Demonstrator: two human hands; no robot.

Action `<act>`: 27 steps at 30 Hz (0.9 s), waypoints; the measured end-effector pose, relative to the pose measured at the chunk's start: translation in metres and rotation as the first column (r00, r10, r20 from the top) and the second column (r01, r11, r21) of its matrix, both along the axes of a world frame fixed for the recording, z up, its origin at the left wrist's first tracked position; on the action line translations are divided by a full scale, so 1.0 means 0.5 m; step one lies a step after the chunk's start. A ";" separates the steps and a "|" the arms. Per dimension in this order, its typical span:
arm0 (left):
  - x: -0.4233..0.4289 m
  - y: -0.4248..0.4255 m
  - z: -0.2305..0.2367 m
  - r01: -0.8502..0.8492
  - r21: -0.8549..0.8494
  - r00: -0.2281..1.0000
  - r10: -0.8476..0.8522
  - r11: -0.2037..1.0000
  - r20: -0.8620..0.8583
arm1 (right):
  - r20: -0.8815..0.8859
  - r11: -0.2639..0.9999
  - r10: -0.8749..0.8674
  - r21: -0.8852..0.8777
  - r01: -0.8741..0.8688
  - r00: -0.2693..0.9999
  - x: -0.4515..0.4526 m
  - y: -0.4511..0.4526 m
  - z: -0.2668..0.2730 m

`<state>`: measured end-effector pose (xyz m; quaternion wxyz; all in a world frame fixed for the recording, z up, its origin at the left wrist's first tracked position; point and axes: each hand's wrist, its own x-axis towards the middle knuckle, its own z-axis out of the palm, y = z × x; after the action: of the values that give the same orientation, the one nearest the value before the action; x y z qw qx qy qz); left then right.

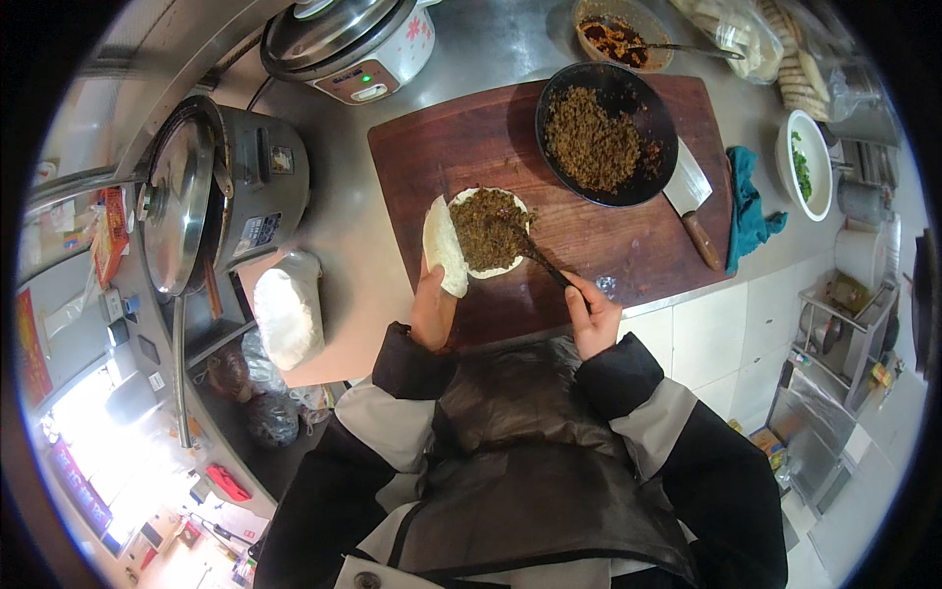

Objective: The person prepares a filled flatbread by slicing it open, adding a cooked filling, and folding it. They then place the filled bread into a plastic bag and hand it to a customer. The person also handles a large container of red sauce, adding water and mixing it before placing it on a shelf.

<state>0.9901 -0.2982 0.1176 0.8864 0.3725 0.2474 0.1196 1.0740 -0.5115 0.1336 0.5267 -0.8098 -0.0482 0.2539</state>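
On the dark wooden cutting board (471, 140) lies a split flatbread, its white lower half (483, 274) heaped with brown minced filling (486, 230). My left hand (433, 309) holds the lifted upper half (444, 247) at the left edge. My right hand (595, 315) grips the handle of a dark spoon (542, 258), whose head rests in the filling, partly hidden. Up and to the right on the board is a black bowl (541, 140) of similar mince (595, 140). Beside this bowl lies a cleaver (689, 180) with a wooden handle.
A teal cloth (745, 206) lies at the board's right edge, near a white bowl of chopped greens (801, 166). Behind the board are a rice cooker (397, 51) and a bowl of dark red sauce (618, 37). A large lidded pot (272, 177) and a white wrapped bundle (288, 309) stand left.
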 end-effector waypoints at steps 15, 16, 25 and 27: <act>0.142 -0.012 -0.019 0.451 0.855 0.888 0.032 -0.256 -0.458 | 0.393 0.975 -0.220 0.067 0.211 0.893 0.268 -0.034 0.051; 0.156 -0.016 -0.032 0.451 0.829 0.885 0.044 -0.332 -0.464 | 0.413 0.977 -0.137 -0.092 0.192 0.900 0.285 -0.035 0.046; 0.165 -0.014 -0.059 0.503 0.766 0.851 0.074 -0.400 -0.520 | -0.440 0.908 -0.244 0.210 0.364 0.864 0.043 0.019 0.016; 0.185 0.012 -0.047 0.499 0.761 0.860 0.125 -0.415 -0.495 | -0.817 0.848 -0.216 0.114 0.517 0.534 -0.009 0.062 -0.013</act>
<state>1.0824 -0.2920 0.0942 0.1183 0.9844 0.1270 0.0296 1.0697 -0.4805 0.1269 0.6682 -0.5038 0.3152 0.4475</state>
